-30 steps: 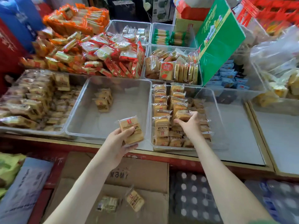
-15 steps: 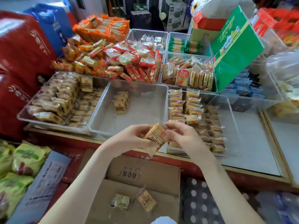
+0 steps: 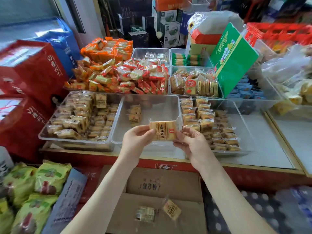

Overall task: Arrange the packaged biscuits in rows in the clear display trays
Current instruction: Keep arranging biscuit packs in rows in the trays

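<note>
A yellow biscuit packet (image 3: 163, 131) is held flat between both hands above the near edge of the middle clear tray (image 3: 121, 129). My left hand (image 3: 136, 141) pinches its left end and my right hand (image 3: 192, 144) pinches its right end. That tray holds only a short stack of packets (image 3: 134, 115) near its far left. The right clear tray (image 3: 244, 122) has rows of the same packets (image 3: 202, 119) along its left side. The left clear tray (image 3: 50, 134) is full of similar packets.
Behind stand trays heaped with orange and red snack packs (image 3: 128, 76) and a green box (image 3: 234, 59). Red gift bags (image 3: 25, 78) crowd the left. Below the counter lies a cardboard box (image 3: 157, 208) with two loose packets (image 3: 170, 209) on it.
The right hand left the right tray and joined the left hand on the packet. Both hands then turned it flat, label up. The camera tilted up and left.
</note>
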### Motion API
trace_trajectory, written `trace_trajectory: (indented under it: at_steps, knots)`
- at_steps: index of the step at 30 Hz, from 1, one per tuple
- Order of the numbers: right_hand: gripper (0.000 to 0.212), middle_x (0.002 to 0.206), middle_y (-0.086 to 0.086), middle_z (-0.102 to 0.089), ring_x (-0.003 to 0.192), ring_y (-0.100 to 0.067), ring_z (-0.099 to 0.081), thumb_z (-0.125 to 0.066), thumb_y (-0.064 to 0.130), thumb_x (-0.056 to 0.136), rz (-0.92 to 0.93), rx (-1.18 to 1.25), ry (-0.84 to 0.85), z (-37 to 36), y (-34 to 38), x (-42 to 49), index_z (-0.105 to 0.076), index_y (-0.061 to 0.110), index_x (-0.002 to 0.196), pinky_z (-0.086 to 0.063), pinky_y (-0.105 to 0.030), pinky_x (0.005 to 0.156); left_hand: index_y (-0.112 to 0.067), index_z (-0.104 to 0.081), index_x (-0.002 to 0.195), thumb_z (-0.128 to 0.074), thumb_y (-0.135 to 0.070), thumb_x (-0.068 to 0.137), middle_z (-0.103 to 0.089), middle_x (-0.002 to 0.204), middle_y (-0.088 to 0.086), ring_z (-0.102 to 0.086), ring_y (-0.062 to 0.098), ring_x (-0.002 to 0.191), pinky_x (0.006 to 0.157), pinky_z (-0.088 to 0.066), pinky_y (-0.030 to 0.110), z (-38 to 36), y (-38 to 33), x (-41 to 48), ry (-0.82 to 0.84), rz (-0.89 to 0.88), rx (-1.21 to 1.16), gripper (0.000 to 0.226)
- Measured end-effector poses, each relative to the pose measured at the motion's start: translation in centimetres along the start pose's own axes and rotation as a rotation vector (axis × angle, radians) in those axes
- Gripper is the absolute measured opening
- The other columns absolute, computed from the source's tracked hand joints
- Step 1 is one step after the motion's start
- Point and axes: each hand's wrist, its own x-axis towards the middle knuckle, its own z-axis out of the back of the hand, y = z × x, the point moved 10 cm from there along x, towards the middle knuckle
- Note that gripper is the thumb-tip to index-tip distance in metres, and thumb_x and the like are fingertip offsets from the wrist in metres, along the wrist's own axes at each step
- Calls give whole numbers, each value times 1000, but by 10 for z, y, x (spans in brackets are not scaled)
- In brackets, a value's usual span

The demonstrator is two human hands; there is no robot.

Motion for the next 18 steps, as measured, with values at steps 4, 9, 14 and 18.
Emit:
trace_trajectory:
  at_steps: [4,9,14,18]
  knots:
    - [17,100,-15,-68,101,-31,-63,-69,11,76,71,35,20,-5,0,0,-56,11,86,-51,-34,87,-12,-70,85,-69,-3,86,-74,84,3,-70,15,81,74,-57,23,12,-19,-7,58,-114,0,9]
    - [23,80,5,-61,76,-10,-56,-62,2,88,630,-645,-14,-7,58,-23,-55,21,76,-49,-30,74,-16,-64,75,-66,9,83,-65,76,-8,-59,9,74,72,-48,17,12,-69,-36,76,-719,345,26]
    - [7,107,3,-59,106,-6,-58,-52,13,96,1241,-981,101,-22,88,-64,-49,15,90,-46,-12,93,-12,-53,94,-49,7,87,-54,107,3,-52,20,93,80,-48,23,-16,-80,-89,106,-1502,801,20]
    - [12,120,0,-56,117,-8,-54,-45,19,102,1310,-1080,107,-8,85,-68,-45,12,91,-44,-14,100,-11,-48,96,-43,0,91,-49,122,10,-51,26,107,85,-50,30,-33,-62,-82,126,-1511,909,13]
